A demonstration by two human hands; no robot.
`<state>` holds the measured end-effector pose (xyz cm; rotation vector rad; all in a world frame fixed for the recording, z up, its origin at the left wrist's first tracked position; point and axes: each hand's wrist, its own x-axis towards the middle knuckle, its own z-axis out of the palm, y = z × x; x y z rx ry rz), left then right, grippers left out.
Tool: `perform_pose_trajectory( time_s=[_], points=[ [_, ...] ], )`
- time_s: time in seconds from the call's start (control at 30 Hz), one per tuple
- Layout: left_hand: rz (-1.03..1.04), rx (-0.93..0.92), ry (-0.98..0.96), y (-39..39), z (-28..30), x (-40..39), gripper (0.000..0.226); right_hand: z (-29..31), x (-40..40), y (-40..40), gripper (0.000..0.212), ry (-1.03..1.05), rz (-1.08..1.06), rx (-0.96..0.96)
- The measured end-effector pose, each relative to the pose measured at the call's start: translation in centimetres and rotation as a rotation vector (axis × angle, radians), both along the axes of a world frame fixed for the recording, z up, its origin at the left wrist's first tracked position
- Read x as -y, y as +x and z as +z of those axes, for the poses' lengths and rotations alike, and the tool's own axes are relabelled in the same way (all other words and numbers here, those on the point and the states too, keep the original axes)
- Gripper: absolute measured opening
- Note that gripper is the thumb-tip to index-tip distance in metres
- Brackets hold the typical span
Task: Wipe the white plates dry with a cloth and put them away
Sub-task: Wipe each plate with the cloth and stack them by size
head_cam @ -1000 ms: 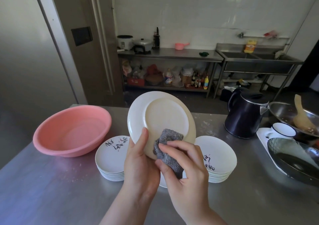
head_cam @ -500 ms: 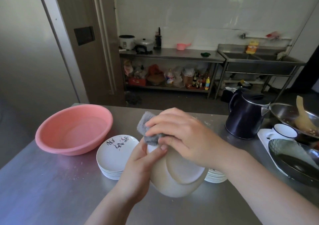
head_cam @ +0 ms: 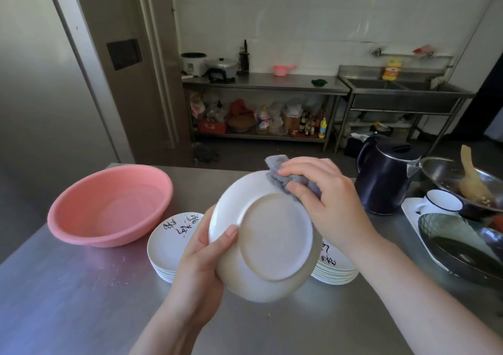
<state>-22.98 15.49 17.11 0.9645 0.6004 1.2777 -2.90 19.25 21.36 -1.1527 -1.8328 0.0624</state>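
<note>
Plate (head_cam: 272,235) held tilted above bench (head_cam: 81,300), underside toward camera, between two plate stacks (head_cam: 174,245). Left hand (head_cam: 198,267) curled round lower-left rim, thumb on underside beside foot ring. Right hand (head_cam: 324,199) bunched on grey cloth (head_cam: 280,175), pressing it against upper rim. Likely glazed ceramic: stiff, light enough for one hand, brittle, slippery if wet. Best hold judged at rim, thumb opposing fingers, clear of wiped area; cloth soft, conforms to rim curve. Risk: slip from one-handed grip onto steel bench or stacks below. Pink basin (head_cam: 109,205) left, kettle (head_cam: 386,180) right, both well apart from plate
</note>
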Motion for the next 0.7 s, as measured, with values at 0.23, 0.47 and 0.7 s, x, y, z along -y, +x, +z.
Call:
perform_pose_trajectory(
  time_s=[0.23,0.47,0.7],
  points=[
    [0.089,0.076,-0.109,0.3,-0.4,-0.5,0.043,-3.2,1.4,0.6,0.025,-0.125,-0.194,-0.278],
    [0.109,0.090,-0.197,1.7,-0.7,0.0,0.041,-3.2,4.0,-1.7,0.029,0.042,-0.225,-0.362],
    [0.124,0.064,-0.151,2.0,-0.3,0.3,0.041,-5.5,3.6,-3.3,0.034,0.035,-0.348,-0.251]
  ],
)
